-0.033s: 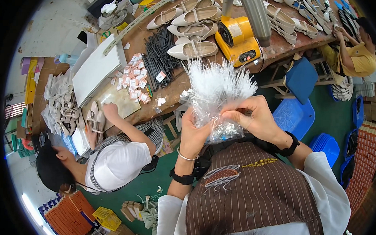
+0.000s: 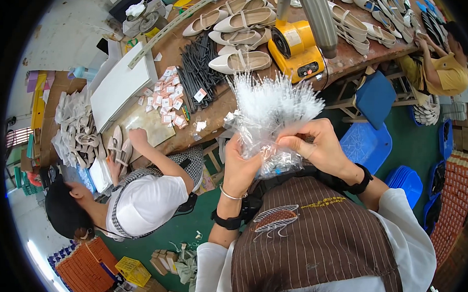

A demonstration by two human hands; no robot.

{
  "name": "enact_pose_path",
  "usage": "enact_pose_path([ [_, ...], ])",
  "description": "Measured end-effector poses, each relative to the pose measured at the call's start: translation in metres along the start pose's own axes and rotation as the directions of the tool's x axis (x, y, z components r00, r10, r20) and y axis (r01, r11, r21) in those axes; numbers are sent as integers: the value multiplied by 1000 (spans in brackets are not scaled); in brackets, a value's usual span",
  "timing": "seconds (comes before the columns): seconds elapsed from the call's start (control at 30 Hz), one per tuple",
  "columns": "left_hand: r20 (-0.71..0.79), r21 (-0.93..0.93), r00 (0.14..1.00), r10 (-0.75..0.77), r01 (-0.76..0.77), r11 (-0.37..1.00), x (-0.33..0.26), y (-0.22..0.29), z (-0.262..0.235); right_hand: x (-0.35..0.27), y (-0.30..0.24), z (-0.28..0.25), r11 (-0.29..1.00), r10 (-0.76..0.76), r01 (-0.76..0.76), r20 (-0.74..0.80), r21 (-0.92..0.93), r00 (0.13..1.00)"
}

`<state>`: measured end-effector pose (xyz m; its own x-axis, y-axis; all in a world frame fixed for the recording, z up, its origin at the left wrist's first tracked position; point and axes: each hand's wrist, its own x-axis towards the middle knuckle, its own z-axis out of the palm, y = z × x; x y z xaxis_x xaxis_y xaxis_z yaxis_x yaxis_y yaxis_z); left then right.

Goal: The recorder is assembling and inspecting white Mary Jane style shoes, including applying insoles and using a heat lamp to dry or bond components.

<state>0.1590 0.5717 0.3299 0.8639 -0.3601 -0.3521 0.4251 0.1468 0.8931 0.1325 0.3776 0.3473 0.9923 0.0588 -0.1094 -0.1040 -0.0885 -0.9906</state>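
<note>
Item: clear plastic bag of thin white plastic fastener strands (image 2: 266, 116), held at chest height before the wooden workbench (image 2: 211, 113). Left hand (image 2: 240, 166) grips the bag; right hand (image 2: 317, 145) pinches its strands (loose bunch). Risk: strands likely spill if the grip slackens.

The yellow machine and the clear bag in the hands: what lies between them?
In the head view, only the white plastic sticks fanning out of the clear bag lie before the yellow machine; behind them shows the brown table edge.
</note>
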Motion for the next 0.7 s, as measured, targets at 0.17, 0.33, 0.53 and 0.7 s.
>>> enact_pose_path([
  [0.17,-24,-71,998,50,-52,996,-2,-2,-1,-6,4,-4,976,61,-60,2,209,998],
  [0.33,46,36,998,31,-33,999,-10,1,0,-10,3,-11,944,162,-161,20,288,987],
  [0.53,277,320,959,-57,-36,947,-24,-1,-2,-18,7,-6,953,51,-60,39,297,998],
  [0.7,323,324,943,-76,-34,945,-28,-9,-3,-22,6,1,987,-25,32,-47,155,999],
])
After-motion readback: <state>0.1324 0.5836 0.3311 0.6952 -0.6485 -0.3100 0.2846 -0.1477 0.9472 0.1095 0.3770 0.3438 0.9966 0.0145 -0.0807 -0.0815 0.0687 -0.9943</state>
